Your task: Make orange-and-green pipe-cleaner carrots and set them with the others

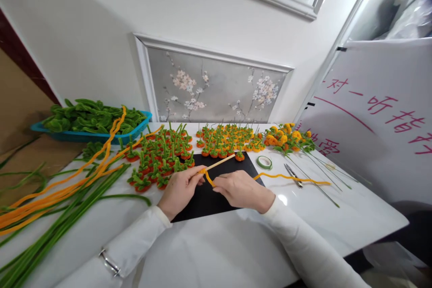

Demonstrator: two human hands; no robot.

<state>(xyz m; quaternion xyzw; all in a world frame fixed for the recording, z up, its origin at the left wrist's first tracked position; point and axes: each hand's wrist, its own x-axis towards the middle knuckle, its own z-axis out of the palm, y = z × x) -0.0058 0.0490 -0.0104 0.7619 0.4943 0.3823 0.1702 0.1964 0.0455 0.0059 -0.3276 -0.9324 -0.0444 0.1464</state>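
My left hand (182, 187) pinches a thin wooden stick (222, 161), which slants up to the right. An orange pipe cleaner (293, 177) bends around the stick beside my left fingertips. My right hand (241, 189) is closed on that pipe cleaner just right of the stick. Its free end trails past my right hand across the white table. Both hands are over a black mat (209, 207). Beyond them stand many small orange-red pipe-cleaner pieces with green tops (165, 167), and yellow-orange ones (222, 140) stand farther right.
A blue basket (101, 135) of green fuzzy leaves stands back left. Long green (72, 216) and orange pipe cleaners (101, 167) lie at left. To the right are green tape (264, 162), cutting pliers (293, 175) and yellow-orange flowers (286, 137) on long stems. A wall rises behind.
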